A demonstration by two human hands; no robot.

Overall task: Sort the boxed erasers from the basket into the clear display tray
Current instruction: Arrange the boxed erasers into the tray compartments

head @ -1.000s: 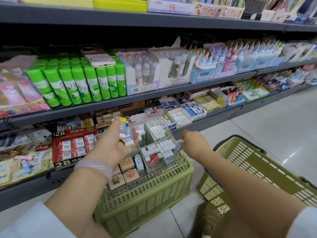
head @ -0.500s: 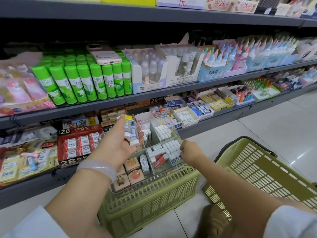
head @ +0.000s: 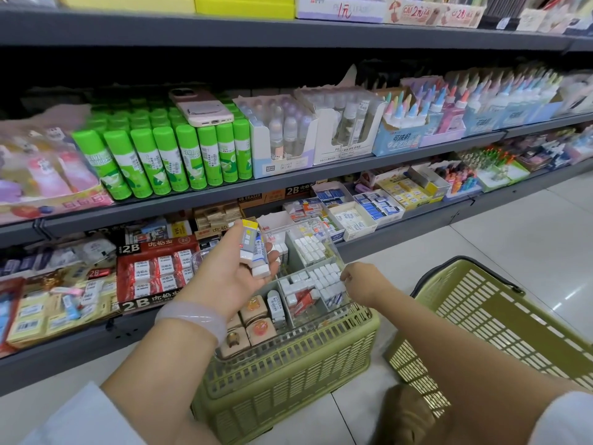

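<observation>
A single head-worn wide-angle view looks forward and down, close over both forearms. The left hand (head: 231,274) sits near frame centre, the right hand (head: 362,284) just beside it. Beyond the hands run the store shelves (head: 288,184), curved by the lens; below them lies floor.

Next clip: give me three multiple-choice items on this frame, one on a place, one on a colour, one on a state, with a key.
1. Where does the clear display tray sit?
A. on top of a green basket
B. on the floor
C. on the top shelf

2. What colour are the glue sticks?
A. blue
B. green
C. red

3. What is the left hand doing?
A. hanging empty
B. pressing the floor
C. holding boxed erasers

Key: 1 A, the tray rests across the basket's rim. 2 B, green caps and labels. 3 C, fingers curl round several boxes.
</observation>
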